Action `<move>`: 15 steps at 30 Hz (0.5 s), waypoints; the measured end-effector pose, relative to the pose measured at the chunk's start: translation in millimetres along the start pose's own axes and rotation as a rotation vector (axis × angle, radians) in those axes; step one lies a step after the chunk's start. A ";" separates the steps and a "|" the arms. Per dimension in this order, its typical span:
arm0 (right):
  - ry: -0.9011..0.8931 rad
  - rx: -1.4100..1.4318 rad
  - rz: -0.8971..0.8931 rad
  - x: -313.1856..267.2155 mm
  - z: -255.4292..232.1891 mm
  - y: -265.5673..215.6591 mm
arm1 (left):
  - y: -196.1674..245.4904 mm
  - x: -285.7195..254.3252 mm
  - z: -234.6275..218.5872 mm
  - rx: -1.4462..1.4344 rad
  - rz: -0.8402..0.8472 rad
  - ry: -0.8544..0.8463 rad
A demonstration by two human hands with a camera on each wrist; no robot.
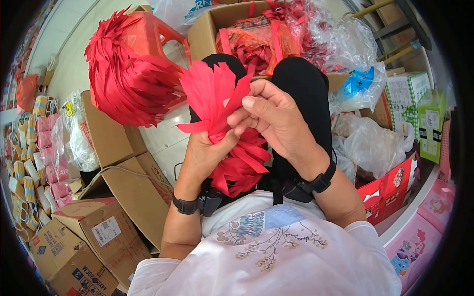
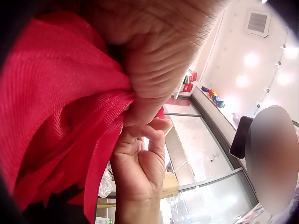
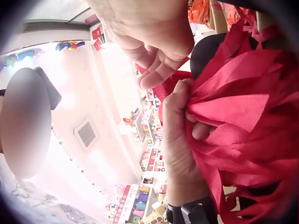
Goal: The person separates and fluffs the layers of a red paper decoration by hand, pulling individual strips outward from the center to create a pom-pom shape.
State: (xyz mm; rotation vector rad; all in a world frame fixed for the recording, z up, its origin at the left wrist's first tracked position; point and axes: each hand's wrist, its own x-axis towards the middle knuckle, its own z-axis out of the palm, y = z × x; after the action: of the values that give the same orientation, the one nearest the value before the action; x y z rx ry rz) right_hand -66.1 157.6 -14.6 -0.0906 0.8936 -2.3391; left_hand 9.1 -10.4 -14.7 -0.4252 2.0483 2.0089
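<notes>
My left hand (image 1: 205, 153) grips a bundle of red ribbon strips (image 1: 213, 93) at its gathered middle, above the lap. Cut strip ends fan out beyond the grip, and more strips hang below it. Close beside the bundle is my right hand (image 1: 284, 121), its fingers bent and the fingertips right at the strips. In the right wrist view the right fingers (image 3: 156, 72) overlap a strip near the left thumb (image 3: 175, 100); I cannot tell whether they pinch it. The left wrist view shows the ribbon's folds (image 2: 70, 102) pressed under the left hand.
A large red ribbon bundle (image 1: 131, 86) lies over a red plastic stool (image 1: 145, 34). An open carton (image 1: 202, 37) of red ribbon and plastic bags stands ahead. Cardboard boxes (image 1: 98, 232) crowd the left; plastic bags (image 1: 375, 143) and a red box (image 1: 387, 192) stand at the right.
</notes>
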 end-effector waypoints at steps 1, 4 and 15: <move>-0.006 -0.006 0.004 -0.1 0.4 -0.5 | 0.4 0.2 0.1 0.010 0.008 0.000; -0.030 -0.018 0.013 -0.1 0.6 -2.1 | -3.2 0.5 -2.0 0.032 0.016 -0.016; -0.072 -0.252 0.029 -4.5 -9.1 -6.3 | -6.9 0.9 -5.6 -0.069 0.018 -0.041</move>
State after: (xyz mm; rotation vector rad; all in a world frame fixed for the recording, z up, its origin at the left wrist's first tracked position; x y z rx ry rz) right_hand -68.3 169.0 -16.9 -0.2621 1.1411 -2.1719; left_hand 11.0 -16.1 -21.3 -0.3763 1.9704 2.0860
